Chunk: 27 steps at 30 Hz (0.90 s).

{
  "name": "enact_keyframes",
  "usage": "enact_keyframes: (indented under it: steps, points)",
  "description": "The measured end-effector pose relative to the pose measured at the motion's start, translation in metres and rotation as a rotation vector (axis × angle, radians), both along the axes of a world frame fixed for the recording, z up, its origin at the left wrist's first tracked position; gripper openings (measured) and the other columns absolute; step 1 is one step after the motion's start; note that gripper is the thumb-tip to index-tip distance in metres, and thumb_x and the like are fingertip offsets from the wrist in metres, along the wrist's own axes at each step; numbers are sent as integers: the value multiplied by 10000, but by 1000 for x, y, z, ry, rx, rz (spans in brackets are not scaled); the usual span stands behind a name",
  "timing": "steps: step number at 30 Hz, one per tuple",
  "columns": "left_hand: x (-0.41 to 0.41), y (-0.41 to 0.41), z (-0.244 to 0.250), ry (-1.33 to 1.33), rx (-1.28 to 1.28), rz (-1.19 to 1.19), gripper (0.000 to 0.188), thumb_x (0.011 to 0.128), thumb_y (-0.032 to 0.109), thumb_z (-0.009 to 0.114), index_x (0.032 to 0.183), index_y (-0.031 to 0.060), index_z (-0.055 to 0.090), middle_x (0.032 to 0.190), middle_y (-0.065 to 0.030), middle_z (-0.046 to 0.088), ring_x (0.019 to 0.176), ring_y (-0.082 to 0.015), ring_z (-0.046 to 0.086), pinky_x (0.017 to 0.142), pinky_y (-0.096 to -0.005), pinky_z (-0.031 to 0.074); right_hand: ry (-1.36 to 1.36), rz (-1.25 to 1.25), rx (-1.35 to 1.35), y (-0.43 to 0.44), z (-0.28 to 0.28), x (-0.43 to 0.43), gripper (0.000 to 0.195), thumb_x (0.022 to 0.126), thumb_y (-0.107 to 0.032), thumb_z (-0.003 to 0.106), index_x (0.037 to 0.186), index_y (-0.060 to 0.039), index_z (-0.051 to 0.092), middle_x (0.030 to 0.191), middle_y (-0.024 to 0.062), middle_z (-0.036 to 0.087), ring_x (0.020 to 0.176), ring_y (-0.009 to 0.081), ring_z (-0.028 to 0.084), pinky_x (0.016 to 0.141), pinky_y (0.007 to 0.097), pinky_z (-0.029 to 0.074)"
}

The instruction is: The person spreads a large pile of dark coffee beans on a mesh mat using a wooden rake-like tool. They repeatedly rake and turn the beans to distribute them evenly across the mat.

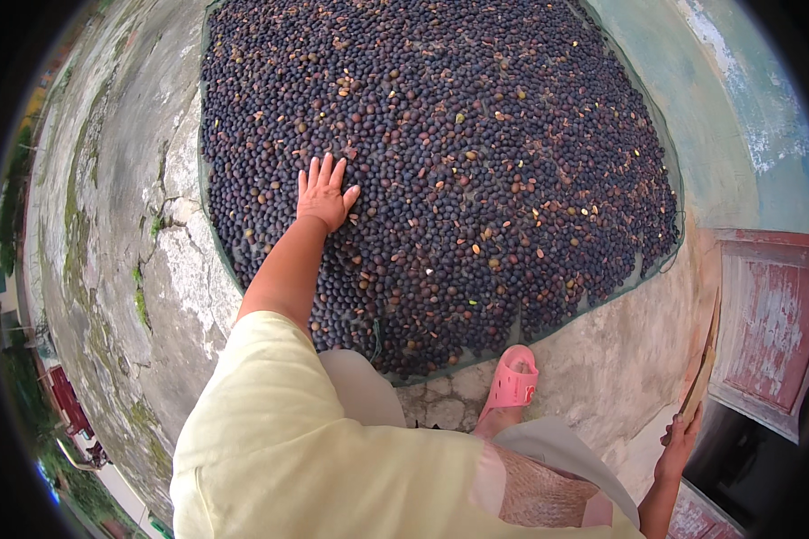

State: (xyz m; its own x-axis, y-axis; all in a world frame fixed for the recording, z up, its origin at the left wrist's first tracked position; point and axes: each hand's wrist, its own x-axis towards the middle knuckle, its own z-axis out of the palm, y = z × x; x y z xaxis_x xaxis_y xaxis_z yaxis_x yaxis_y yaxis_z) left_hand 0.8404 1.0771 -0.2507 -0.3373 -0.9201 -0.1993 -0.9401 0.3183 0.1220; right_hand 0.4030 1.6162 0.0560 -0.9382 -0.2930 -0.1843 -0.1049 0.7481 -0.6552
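A wide layer of dark coffee cherries (431, 182) is spread over a green net (657, 118) on the ground. My left hand (323, 195) lies palm down on the cherries near the left side of the net, its fingers spread and holding nothing. Among the dark fruit are scattered pale beans, brown husks and a few greenish cherries. Off at the lower right, my right hand (679, 441) grips a thin strip of wood (698, 387), whose narrow end points upward. Part of the wood is hidden by my fingers.
Cracked, mossy concrete (121, 182) borders the net on the left. A weathered wall (708, 121) and red wooden door (758, 323) stand at right. My pink slide (509, 381) is at the net's front edge. A red vehicle (71, 404) appears at far left.
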Motion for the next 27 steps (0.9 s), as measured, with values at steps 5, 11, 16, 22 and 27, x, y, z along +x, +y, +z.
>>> enact_keyframes:
  steps: [5,11,16,22,27]
  points:
    - [-31,-7,-2,114,-89,68,712,956,547,437,1523,156,256,1599,-89,197,1480,-330,123,1189,-497,102,3,53,-23,-13,6,-1,618,969,-180,564,1516,-130,279,886,-20,480,719,59,420,563,205,349]
    - [-51,15,8,100,-37,-139,683,960,536,427,1521,177,276,1596,-86,204,1478,-337,129,1190,-505,93,4,60,-48,-21,7,3,619,969,-169,563,1517,-129,277,912,-17,485,712,54,418,553,203,345]
    - [-33,50,26,113,38,-331,678,974,531,404,1527,166,257,1599,-98,184,1481,-336,113,1191,-505,86,14,76,-38,-28,11,7,614,972,-173,559,1517,-126,280,917,-16,479,711,57,413,550,205,341]
    - [6,98,23,70,123,-382,680,962,522,436,1517,157,286,1594,-98,202,1481,-334,110,1192,-510,71,27,80,14,-40,15,10,605,981,-170,543,1521,-127,272,908,-22,476,706,63,409,567,205,338]
    - [37,139,20,159,51,-340,678,937,513,485,1499,169,325,1579,-105,236,1470,-343,150,1180,-536,93,49,123,47,-41,17,9,613,981,-182,548,1522,-129,264,903,-22,492,686,64,399,580,209,345]
